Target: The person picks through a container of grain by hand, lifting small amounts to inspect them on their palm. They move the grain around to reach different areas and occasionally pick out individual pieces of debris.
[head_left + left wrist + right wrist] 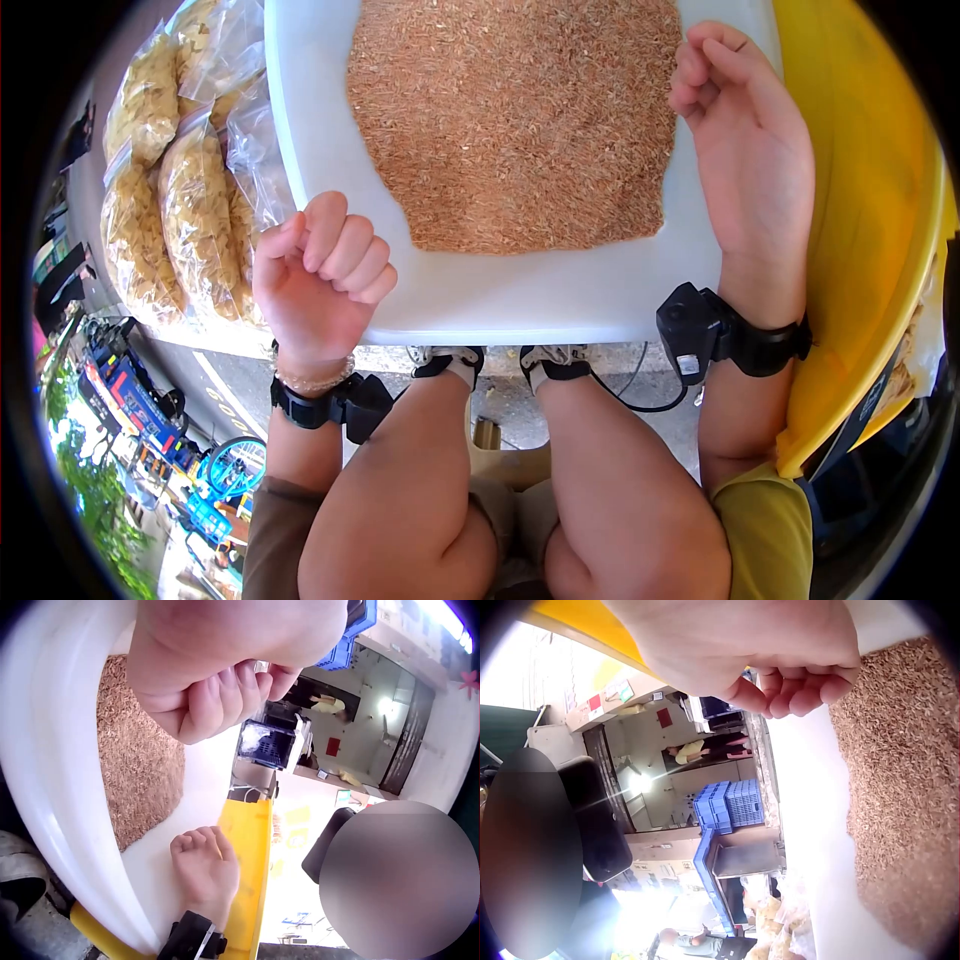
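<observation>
Reddish-brown rice-like grain (520,130) lies spread in a wide heap on a white tray (540,295) in front of the person. My left hand (325,265) hovers over the tray's near left corner, its fingers folded toward the palm with nothing seen in them. In the left wrist view, nails show on its bent fingers (229,694). Beside the heap's right edge is my right hand (750,150), raised palm inward with fingers loosely bent. Nothing shows between these fingers (795,694) in the right wrist view.
Clear plastic bags (200,210) of pale yellow flakes are stacked left of the tray. A large yellow container (850,200) curves along the right side. The person's knees (410,500) are below the tray's near edge. Blue crates (731,805) stand farther off.
</observation>
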`<state>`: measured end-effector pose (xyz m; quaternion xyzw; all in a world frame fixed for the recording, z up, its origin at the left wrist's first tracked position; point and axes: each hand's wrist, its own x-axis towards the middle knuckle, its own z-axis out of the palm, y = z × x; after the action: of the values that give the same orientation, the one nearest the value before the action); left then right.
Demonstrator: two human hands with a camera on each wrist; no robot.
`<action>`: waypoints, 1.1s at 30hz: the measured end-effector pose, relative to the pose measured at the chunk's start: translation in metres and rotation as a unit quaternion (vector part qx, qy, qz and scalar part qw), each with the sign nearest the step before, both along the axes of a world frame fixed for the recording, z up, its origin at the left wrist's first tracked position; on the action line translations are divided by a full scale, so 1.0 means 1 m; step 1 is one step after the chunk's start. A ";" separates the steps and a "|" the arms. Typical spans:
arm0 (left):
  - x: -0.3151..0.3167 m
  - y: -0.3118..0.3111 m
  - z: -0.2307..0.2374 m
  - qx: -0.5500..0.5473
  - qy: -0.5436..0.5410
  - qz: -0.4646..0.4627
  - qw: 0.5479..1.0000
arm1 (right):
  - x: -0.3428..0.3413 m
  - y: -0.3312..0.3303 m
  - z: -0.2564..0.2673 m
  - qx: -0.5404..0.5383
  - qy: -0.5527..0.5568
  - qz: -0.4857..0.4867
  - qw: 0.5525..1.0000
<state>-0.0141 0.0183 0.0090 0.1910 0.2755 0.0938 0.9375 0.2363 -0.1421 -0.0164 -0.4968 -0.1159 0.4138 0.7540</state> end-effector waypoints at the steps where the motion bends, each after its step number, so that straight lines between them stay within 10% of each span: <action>1: 0.001 0.000 0.001 0.002 -0.001 0.002 1.000 | 0.000 0.001 0.000 -0.005 -0.007 0.000 1.000; 26: 0.001 -0.002 -0.001 -0.061 -0.067 0.040 0.995 | 0.000 0.007 -0.010 -0.252 -0.203 0.109 0.940; 33: 0.002 -0.015 0.012 0.119 0.091 -0.232 0.961 | -0.019 0.028 0.030 -0.318 -0.316 0.144 0.882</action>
<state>-0.0118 0.0029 0.0206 0.3673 0.2943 -0.1120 0.8752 0.2173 -0.1138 0.0140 -0.7923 -0.2806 0.3535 0.4105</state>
